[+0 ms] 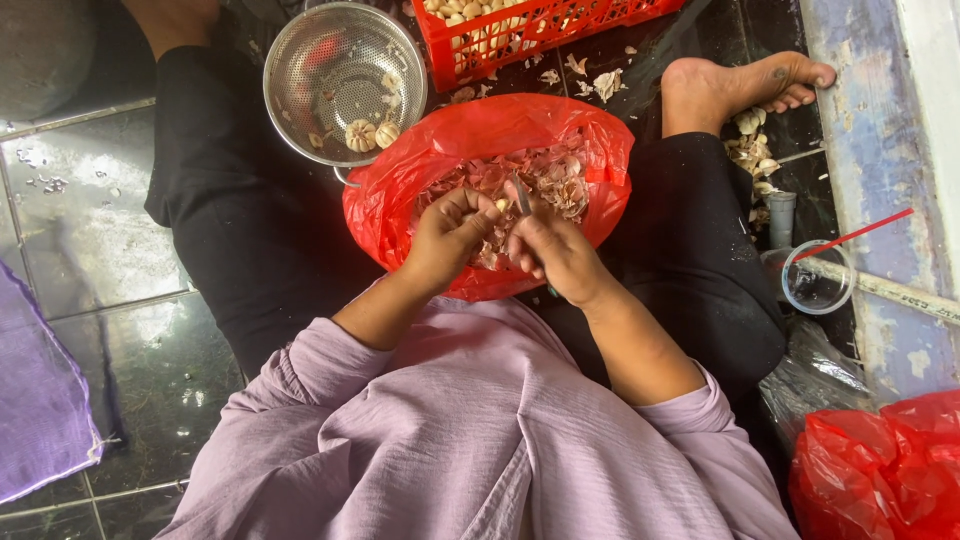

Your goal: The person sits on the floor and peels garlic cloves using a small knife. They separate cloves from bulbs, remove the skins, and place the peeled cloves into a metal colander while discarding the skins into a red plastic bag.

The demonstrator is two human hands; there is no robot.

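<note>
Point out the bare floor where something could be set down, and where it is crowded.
Free: the dark tiles left of the black-clad leg, above the purple cloth. Crowded: around the colander, red crate, red bag of peels and plastic cup.

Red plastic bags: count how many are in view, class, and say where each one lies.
2. One red bag lies open in the person's lap, holding peelings; the other red bag sits at the lower right corner, partly cut off. More may be hidden.

Colander [345,75] behind bag [400,200]; crate [530,30] right.

Head view, steeply downward, seemingly close.
</note>
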